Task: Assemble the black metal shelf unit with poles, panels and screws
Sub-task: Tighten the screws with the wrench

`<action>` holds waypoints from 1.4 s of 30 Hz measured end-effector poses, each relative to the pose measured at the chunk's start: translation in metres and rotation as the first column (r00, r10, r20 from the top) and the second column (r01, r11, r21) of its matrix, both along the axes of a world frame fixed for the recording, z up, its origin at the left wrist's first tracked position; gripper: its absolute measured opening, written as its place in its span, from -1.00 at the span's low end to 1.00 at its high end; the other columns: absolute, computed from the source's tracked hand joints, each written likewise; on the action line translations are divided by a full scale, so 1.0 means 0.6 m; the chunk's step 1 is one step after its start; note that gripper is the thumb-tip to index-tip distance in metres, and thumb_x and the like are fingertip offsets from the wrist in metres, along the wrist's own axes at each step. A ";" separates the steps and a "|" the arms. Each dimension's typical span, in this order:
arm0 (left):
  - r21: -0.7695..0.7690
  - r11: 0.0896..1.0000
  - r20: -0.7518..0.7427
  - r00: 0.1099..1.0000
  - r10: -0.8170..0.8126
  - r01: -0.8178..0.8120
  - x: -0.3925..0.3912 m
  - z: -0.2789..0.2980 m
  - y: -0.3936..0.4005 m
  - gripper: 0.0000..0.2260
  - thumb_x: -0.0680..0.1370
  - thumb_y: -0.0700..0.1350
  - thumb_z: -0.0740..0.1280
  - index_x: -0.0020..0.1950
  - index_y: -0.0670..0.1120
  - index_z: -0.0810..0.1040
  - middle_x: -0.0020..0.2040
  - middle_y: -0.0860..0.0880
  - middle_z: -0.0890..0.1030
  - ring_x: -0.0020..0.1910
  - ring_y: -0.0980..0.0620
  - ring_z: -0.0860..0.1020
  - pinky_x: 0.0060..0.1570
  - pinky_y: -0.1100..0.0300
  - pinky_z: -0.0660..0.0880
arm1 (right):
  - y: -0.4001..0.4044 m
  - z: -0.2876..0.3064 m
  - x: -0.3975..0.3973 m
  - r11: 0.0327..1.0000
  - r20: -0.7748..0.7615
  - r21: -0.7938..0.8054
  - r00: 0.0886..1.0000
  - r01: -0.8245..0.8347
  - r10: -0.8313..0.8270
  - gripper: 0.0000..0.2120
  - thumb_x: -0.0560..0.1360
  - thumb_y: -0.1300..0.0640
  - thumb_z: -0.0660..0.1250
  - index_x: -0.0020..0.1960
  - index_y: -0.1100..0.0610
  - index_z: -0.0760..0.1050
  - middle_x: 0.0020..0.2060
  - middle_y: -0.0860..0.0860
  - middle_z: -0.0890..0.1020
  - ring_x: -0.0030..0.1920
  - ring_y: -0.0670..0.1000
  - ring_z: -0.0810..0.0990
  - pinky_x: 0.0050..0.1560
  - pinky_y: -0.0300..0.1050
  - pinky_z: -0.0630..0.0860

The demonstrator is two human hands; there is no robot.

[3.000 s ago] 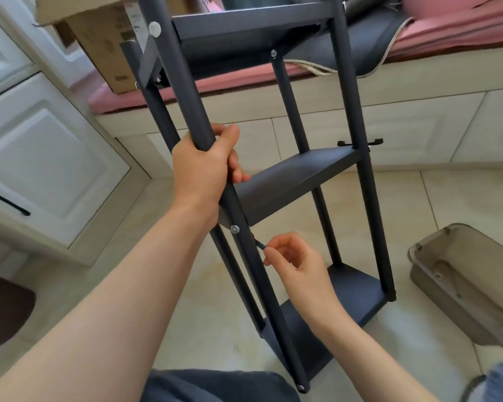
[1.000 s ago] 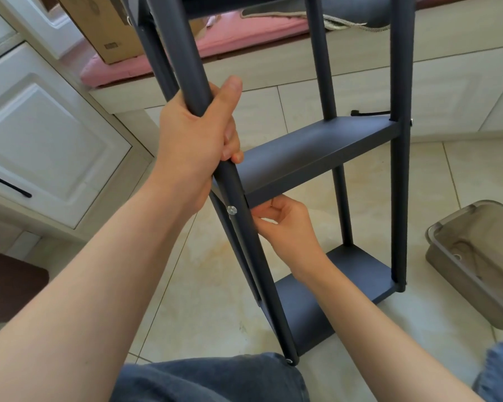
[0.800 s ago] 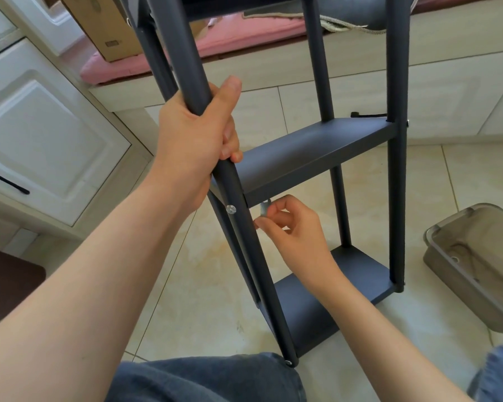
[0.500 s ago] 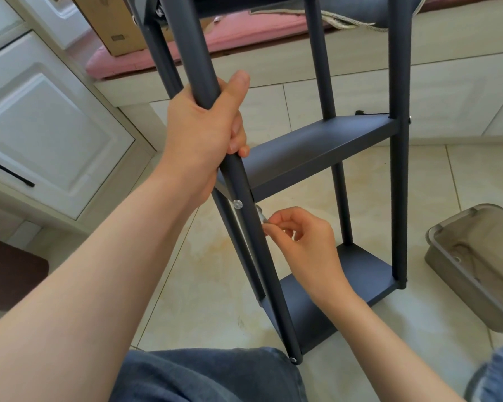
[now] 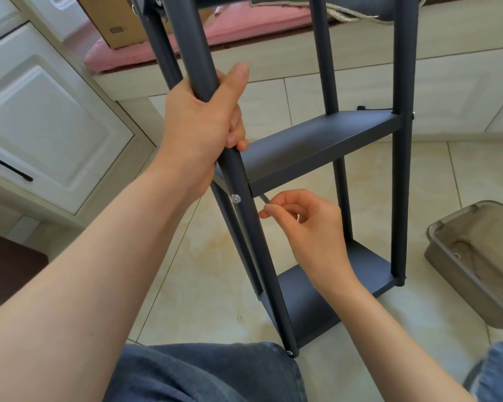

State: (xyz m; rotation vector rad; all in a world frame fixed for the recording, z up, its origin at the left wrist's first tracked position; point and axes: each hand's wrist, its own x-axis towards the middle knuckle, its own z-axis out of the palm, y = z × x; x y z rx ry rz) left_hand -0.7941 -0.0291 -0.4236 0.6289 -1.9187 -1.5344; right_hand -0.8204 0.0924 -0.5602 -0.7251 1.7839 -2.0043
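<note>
The black metal shelf unit stands on the tiled floor, with a middle panel [image 5: 317, 143] and a bottom panel [image 5: 308, 303] between its poles. My left hand [image 5: 204, 123] grips the near pole [image 5: 244, 204] just above the middle panel. A silver screw head [image 5: 236, 198] shows on that pole at the panel's corner. My right hand [image 5: 305, 224] pinches a thin metal hex key [image 5: 265, 199] right of the pole, under the panel's near corner; its tip is hidden behind the pole.
A translucent grey plastic box [image 5: 476, 256] sits on the floor at right. White cabinet doors [image 5: 47, 120] stand at left, a pink cushion [image 5: 244, 27] and cardboard box [image 5: 119, 21] on the bench behind. My jeans-clad knee [image 5: 204, 372] touches the near pole's foot.
My right hand has swung from under the middle panel down and to the right, turning the hex key. My left hand keeps its grip on the near pole.
</note>
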 end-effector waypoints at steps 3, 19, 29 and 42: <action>0.007 1.000 0.004 1.000 0.012 -0.012 0.000 0.001 0.001 -0.73 0.64 -0.05 0.36 -0.18 -0.07 0.34 -0.49 0.03 0.32 -0.55 0.07 0.29 -0.46 0.20 0.40 | -0.006 0.002 0.001 1.000 0.003 0.001 1.000 -0.005 0.005 -0.91 0.49 0.21 0.45 -0.17 0.08 0.59 -0.30 -0.11 0.70 -0.16 -0.09 0.67 -0.13 -0.38 0.46; -0.007 1.000 0.006 1.000 0.010 -0.010 -0.008 0.002 0.013 -0.71 0.64 -0.05 0.36 -0.18 -0.08 0.33 -0.49 0.02 0.31 -0.56 0.05 0.28 -0.45 0.21 0.39 | -0.045 -0.007 -0.006 0.999 0.069 -0.031 0.997 0.029 -0.026 -0.80 0.45 0.21 0.50 -0.20 -0.07 0.57 -0.31 -0.26 0.64 -0.26 -0.20 0.54 -0.20 -0.40 0.45; -0.015 1.000 0.008 1.000 0.008 -0.007 0.003 -0.001 0.003 -0.71 0.64 -0.05 0.36 -0.19 -0.08 0.34 -0.50 0.03 0.32 -0.56 0.05 0.30 -0.45 0.19 0.41 | -0.070 -0.012 0.005 0.999 0.138 -0.039 0.990 0.010 -0.004 -0.68 0.45 0.30 0.44 -0.23 -0.14 0.56 -0.31 -0.21 0.66 -0.21 -0.09 0.60 -0.10 -0.13 0.58; 0.010 0.998 -0.002 0.998 0.055 -0.055 0.011 -0.005 -0.003 -0.73 0.64 -0.05 0.36 -0.16 -0.09 0.35 -0.50 0.04 0.32 -0.56 0.06 0.30 -0.44 0.20 0.43 | -0.017 -0.014 0.012 1.000 0.029 -0.017 1.000 0.009 -0.009 -0.83 0.48 0.18 0.47 -0.19 -0.07 0.65 -0.24 -0.19 0.68 -0.10 -0.07 0.60 -0.14 -0.37 0.43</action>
